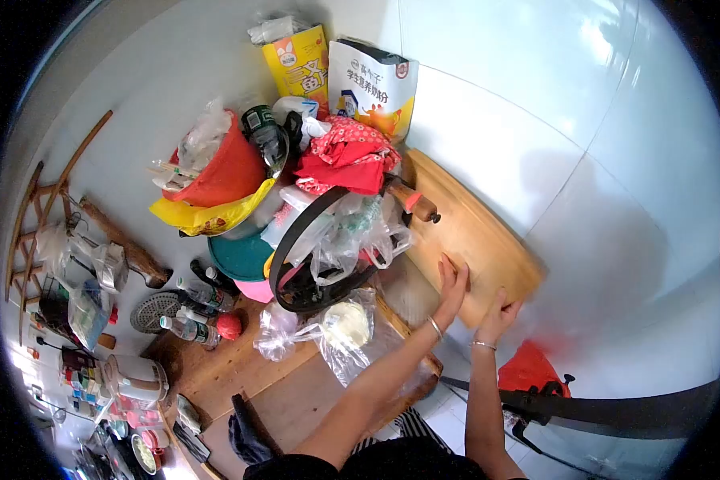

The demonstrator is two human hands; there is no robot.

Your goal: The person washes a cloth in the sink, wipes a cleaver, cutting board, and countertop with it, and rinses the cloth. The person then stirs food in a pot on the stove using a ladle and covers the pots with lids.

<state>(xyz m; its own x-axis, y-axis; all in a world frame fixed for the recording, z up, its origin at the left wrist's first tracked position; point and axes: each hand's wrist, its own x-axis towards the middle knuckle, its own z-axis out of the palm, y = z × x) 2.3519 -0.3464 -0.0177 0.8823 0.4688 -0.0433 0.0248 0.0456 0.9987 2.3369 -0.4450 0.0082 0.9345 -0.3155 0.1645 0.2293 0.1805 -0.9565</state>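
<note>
A light wooden board (474, 240) stands tilted against the tiled wall, its right corner slightly blurred. My left hand (454, 288) holds it by the lower left edge, fingers reaching up over the face. At the bottom end my right hand (496, 318) grips the same board; part of its fingers is hard to make out. Each wrist wears a bangle. Just above my left hand, a brown wooden handle (416, 203) sticks out in front of the board. Beside my left forearm, a clear plastic bag with a pale lump (347, 325) lies on the wooden table (284, 388).
A black round band (278, 276), plastic bags and red cloth (346, 156) crowd the left. Behind stand a red bucket (226, 166) and a white pouch (374, 80). Bottles (188, 330) and a knife (190, 442) lie on the table. A red object (528, 368) is low on the right.
</note>
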